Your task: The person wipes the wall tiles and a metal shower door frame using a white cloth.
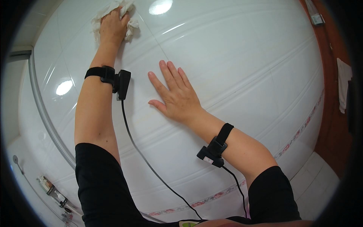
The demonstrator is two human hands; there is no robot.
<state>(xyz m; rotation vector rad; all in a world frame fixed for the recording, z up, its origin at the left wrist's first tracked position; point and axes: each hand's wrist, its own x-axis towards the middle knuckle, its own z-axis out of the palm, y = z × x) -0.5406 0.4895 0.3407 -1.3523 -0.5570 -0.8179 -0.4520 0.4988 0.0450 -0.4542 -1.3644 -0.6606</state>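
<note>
My left hand (113,27) presses a crumpled whitish cloth (132,28) against the glossy white tiled wall (227,65), high at the upper left. The cloth spreads out around my fingers and partly under them. Lower and to the right, my right hand (177,99) lies against the same wall with its fingers apart and nothing in it. Each forearm bears a black strapped device, the left one (123,85) and the right one (211,156), with a cable running down from each.
A metal frame rail (45,107) runs down the left side. Beyond it are a shower head (15,159) and wall racks with bottles (45,184). At the right are a reddish-brown wooden door or frame (331,113) and a hanging white towel (342,85).
</note>
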